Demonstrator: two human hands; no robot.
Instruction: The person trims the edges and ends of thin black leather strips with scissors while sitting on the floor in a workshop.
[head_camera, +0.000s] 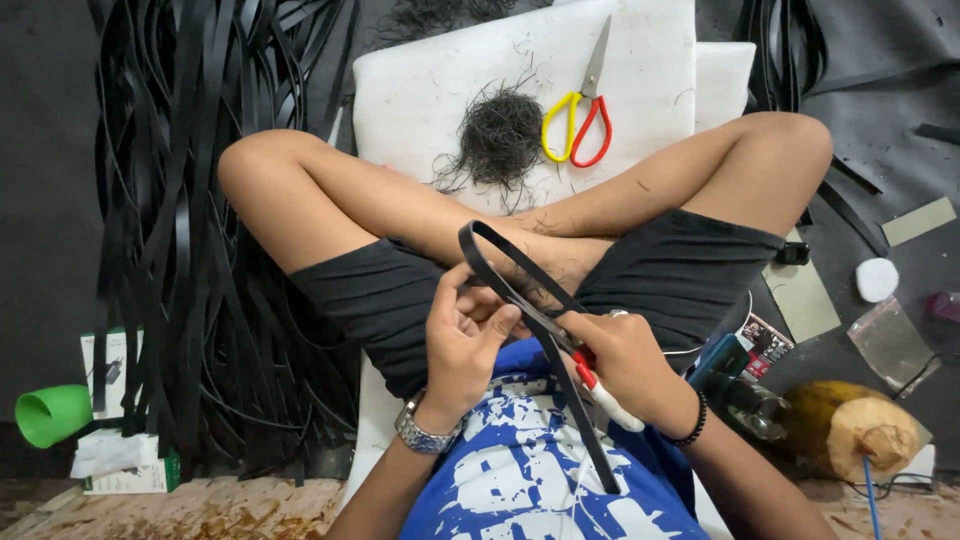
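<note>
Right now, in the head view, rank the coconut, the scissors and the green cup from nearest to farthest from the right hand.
1. Coconut, right of the right hand, low.
2. Scissors, above, on the white pad.
3. Green cup, far left edge.

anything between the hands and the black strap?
Nothing visible. The left hand pinches the strap directly; the right hand lies against it, holding a red-and-white tool. The scissors lie apart on the white pad.
</note>
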